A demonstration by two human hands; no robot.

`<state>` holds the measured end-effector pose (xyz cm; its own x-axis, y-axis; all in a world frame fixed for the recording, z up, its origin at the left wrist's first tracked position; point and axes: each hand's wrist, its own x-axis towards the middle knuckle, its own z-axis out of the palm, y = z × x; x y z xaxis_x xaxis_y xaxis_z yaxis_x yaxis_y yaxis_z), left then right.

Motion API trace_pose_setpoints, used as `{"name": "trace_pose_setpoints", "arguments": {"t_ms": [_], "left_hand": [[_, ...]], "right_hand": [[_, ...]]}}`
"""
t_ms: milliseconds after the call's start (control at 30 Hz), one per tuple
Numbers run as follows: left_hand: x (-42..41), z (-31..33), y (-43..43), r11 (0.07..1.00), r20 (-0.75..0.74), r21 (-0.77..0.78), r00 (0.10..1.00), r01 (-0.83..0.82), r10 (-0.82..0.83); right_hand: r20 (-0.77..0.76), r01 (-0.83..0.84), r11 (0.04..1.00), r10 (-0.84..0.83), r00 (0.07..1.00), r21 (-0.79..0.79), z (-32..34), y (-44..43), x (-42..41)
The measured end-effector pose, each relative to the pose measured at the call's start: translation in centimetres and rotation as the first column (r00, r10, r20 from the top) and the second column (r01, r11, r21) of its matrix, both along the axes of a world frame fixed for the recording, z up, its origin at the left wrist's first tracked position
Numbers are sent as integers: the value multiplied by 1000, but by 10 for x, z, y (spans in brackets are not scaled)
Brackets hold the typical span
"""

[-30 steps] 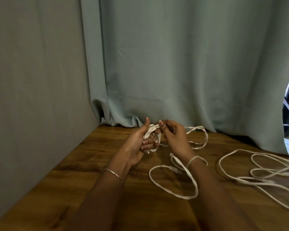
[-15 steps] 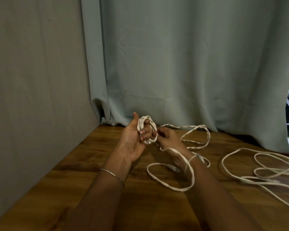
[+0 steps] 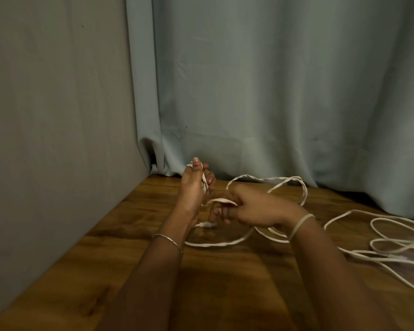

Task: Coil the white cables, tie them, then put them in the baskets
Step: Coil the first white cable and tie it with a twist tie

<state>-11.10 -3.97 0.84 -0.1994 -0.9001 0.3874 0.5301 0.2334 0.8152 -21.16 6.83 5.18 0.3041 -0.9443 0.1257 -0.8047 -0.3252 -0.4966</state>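
From the head view, you are in the first step, with the first white cable (image 3: 225, 245) only partly wound. Your left hand (image 3: 193, 189) is raised above the far left part of the wooden table (image 3: 81, 271), its fingers curled round a small coil (image 3: 204, 181) of a few turns, thumb up along the near side. Your right hand (image 3: 253, 209), just to the right and lower, pinches the running strand between thumb and forefinger, the other fingers tucked under; the strand spans the short gap between the two hands.

Most of this cable is loose. One loop lies far, by the foot of the curtain (image 3: 249, 91), and another lies on the table near your wrists, with a plug end (image 3: 207, 225) under your left hand. By my reading, the rest of the winding, the tying and the basketing are all ahead.

By count: two cables, as far as I can tell, the second cable (image 3: 390, 259) sprawled uncoiled at the right edge. One pale band (image 3: 301, 222) sits on your right wrist, likely a tie, and one bracelet (image 3: 167, 238) on your left. No basket is in view.
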Motion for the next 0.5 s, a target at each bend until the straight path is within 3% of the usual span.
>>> {"name": "trace_pose_setpoints", "arguments": {"t_ms": [100, 233, 367, 500], "left_hand": [[3, -3, 3, 999, 182, -45, 983, 0, 9], [0, -3, 8, 980, 331, -112, 936, 164, -119], [-3, -6, 14, 966, 415, -47, 884, 256, -214], [-2, -3, 21, 943, 399, -4, 866, 331, -302]], "right_hand": [[241, 68, 985, -29, 970, -156, 5, -3, -4], [388, 263, 899, -117, 914, -350, -5, -19, -18], [530, 385, 823, -123, 839, -419, -15, -28, -24], [650, 482, 780, -130, 749, -399, -22, -33, -29]]}}
